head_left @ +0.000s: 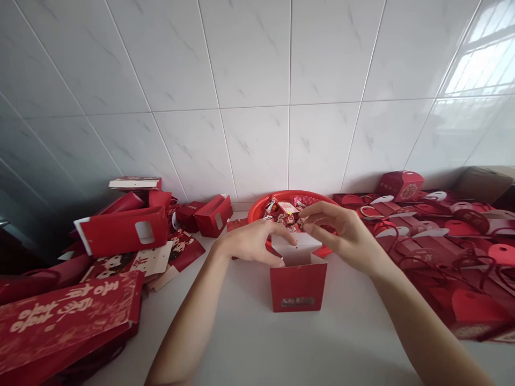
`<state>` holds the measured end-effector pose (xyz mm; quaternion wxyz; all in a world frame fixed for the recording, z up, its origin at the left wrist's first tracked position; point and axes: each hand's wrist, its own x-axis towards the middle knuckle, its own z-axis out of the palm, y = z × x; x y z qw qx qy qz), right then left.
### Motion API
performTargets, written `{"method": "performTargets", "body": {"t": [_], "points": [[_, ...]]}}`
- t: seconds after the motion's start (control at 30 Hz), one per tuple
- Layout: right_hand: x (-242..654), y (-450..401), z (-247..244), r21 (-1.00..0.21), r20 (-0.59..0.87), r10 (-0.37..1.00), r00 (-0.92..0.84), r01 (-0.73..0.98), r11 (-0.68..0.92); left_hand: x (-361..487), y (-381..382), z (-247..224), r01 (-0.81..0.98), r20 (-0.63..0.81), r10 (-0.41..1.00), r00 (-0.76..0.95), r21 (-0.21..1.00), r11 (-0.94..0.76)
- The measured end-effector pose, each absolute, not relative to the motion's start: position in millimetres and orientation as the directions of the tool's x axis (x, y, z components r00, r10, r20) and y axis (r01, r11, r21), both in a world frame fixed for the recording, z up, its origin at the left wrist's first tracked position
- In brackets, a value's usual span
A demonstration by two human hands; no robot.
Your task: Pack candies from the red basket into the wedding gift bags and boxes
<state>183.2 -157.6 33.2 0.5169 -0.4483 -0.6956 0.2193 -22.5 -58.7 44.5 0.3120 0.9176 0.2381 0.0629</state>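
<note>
A red gift box (298,287) stands upright with its top open, its white inner flap raised at the back. Something multicoloured shows through the small window in its front. My left hand (255,241) is at the box's left rim, thumb by the front left corner and fingers across to the back flap. Just above the box's right back edge is my right hand (341,233), its thumb and fingers drawn together; what they pinch, if anything, is hidden. Behind the box sits a red plastic basket (257,212) with wrapped sweets (285,214) inside.
Red boxes (151,231) and printed cartons (72,321) are heaped at the left. Rows of red gift boxes with cord handles (426,252) fill the right. A brown carton (483,182) stands at far right. The tiled wall (257,145) bounds the white table (249,343).
</note>
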Motion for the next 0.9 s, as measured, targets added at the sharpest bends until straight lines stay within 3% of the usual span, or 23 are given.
{"method": "performTargets", "body": {"t": [0.13,0.23,0.37,0.47,0.57,0.7,0.8,0.9], "points": [[199,-158,39,-0.744,0.536,0.844,0.018,0.483,0.462,-21,-57,42,0.346,0.078,0.483,0.872,0.599,-0.722],[206,-159,42,-0.717,0.524,0.851,-0.041,0.517,0.467,-22,-58,42,0.304,0.210,0.531,0.821,0.626,-0.718],[203,-160,43,-0.789,0.404,0.882,-0.242,0.396,0.470,-23,-59,45,0.121,0.449,0.589,0.672,0.718,-0.685],[197,-158,41,-0.854,0.382,0.896,-0.227,0.283,0.436,-21,-60,47,0.011,0.545,0.630,0.553,0.751,-0.660],[194,-156,38,-0.872,0.423,0.899,-0.112,0.218,0.437,-19,-61,47,-0.091,0.553,0.664,0.503,0.798,-0.596],[196,-156,38,-0.856,0.492,0.867,0.072,0.221,0.467,-19,-63,47,-0.134,0.453,0.660,0.600,0.870,-0.475],[197,-156,38,-0.852,0.510,0.848,0.145,0.222,0.474,-18,-64,46,-0.099,0.418,0.598,0.684,0.865,-0.491],[196,-155,38,-0.856,0.506,0.848,0.157,0.213,0.471,-16,-63,43,-0.075,0.452,0.606,0.655,0.836,-0.543]]}}
